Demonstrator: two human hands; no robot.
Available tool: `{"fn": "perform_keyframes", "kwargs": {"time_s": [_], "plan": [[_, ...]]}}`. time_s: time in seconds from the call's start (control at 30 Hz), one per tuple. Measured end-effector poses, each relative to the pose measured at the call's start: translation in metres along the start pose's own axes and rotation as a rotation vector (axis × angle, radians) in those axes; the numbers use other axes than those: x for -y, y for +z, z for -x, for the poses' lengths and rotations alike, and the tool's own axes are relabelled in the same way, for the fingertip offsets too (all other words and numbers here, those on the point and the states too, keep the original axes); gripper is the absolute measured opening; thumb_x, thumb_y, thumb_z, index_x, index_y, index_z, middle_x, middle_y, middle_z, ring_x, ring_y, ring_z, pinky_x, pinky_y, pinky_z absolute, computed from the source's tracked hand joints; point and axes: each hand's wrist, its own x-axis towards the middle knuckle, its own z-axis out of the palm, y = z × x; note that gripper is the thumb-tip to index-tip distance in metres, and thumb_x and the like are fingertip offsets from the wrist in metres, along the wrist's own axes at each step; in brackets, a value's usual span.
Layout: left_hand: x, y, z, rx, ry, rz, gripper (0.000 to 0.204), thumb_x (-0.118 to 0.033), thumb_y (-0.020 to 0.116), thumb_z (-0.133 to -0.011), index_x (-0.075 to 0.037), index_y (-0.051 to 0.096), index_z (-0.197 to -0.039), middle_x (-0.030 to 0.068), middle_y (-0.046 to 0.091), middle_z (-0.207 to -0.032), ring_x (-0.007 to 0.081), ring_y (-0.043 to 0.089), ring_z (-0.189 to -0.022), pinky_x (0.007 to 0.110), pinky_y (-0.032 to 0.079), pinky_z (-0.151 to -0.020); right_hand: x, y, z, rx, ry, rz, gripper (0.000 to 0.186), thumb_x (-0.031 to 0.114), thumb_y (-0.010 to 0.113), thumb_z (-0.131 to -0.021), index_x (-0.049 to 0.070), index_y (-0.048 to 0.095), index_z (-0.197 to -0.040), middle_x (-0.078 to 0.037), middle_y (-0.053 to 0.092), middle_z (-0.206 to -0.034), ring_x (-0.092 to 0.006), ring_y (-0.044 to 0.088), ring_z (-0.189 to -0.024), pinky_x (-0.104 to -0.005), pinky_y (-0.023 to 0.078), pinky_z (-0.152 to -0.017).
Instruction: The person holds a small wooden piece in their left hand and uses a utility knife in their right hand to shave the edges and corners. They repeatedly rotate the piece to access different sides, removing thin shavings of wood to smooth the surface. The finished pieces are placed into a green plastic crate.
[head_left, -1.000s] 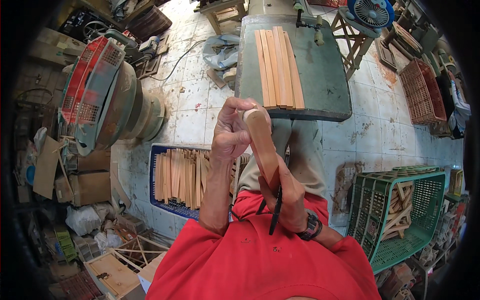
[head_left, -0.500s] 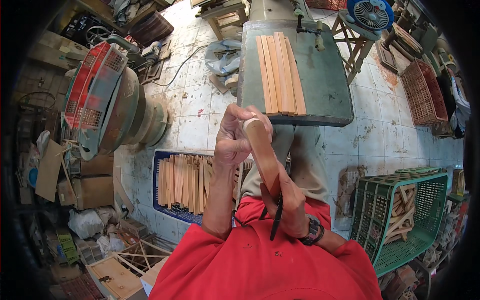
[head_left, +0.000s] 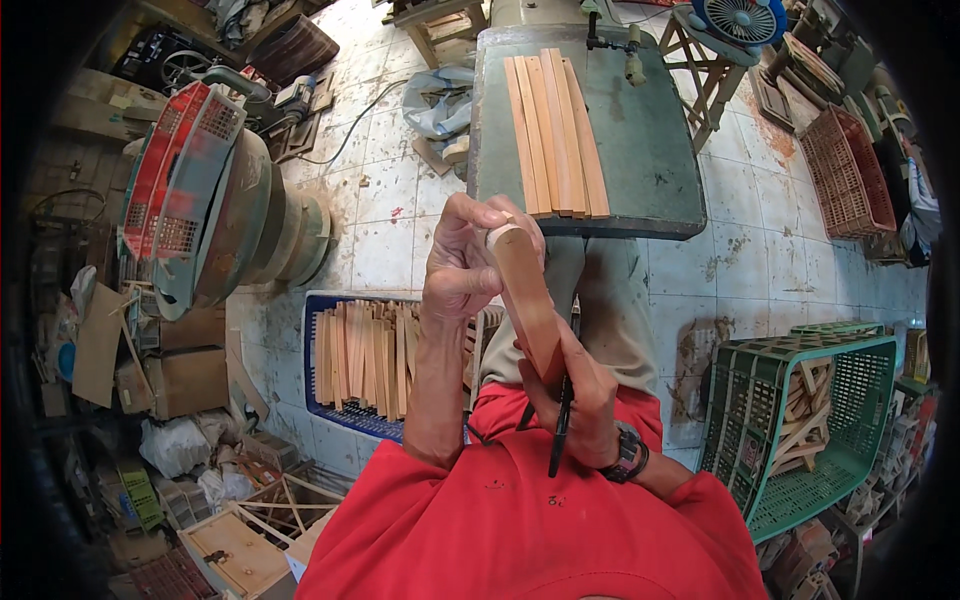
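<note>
My left hand [head_left: 457,265] grips the upper end of a long wooden piece [head_left: 530,300], its fingertips around the pale rounded tip. My right hand [head_left: 585,395] holds the lower end, with a slim black pen-like object [head_left: 561,430] also held in it, pointing down toward my red shirt. The piece slants from upper left to lower right in front of my legs. Beyond it, several flat wooden slats [head_left: 550,130] lie side by side lengthwise on a dark green worktable [head_left: 650,170].
A blue crate [head_left: 325,405] packed with slats [head_left: 365,355] sits at lower left. A green crate [head_left: 730,420] with wood pieces is at right, a red basket [head_left: 840,170] behind it. A round machine [head_left: 260,220] stands left, a fan [head_left: 733,20] upper right.
Both hands keep the same grip. The view dipped slightly and came back, and the black object in my right hand has shifted a little to the right.
</note>
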Motion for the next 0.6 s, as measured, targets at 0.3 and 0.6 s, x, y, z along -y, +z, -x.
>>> {"fn": "perform_keyframes", "kwargs": {"time_s": [0.3,0.6], "plan": [[0.005,0.003,0.006,-0.072,-0.047,0.101,0.048,-0.013,0.076,-0.081,-0.013,0.051,-0.122,0.0138,0.057,-0.097,0.0259,0.058,-0.088,0.036,0.050,-0.070,-0.006,-0.021,-0.015,0.348,0.577,-0.943,0.048,0.024,0.060,-0.095,-0.007,0.050,-0.129,-0.015,0.068,-0.103,-0.0145,0.064,-0.083,-0.0284,0.052,-0.078],[0.005,0.008,0.005,-0.083,-0.076,0.250,0.042,-0.008,0.069,-0.086,-0.013,0.050,-0.124,0.0158,0.052,-0.101,0.0280,0.054,-0.089,0.042,0.057,-0.066,-0.005,-0.015,-0.011,0.278,0.536,-0.925,0.045,0.026,0.062,-0.095,-0.007,0.053,-0.124,-0.014,0.068,-0.098,-0.0132,0.063,-0.076,-0.0270,0.052,-0.071]]}}
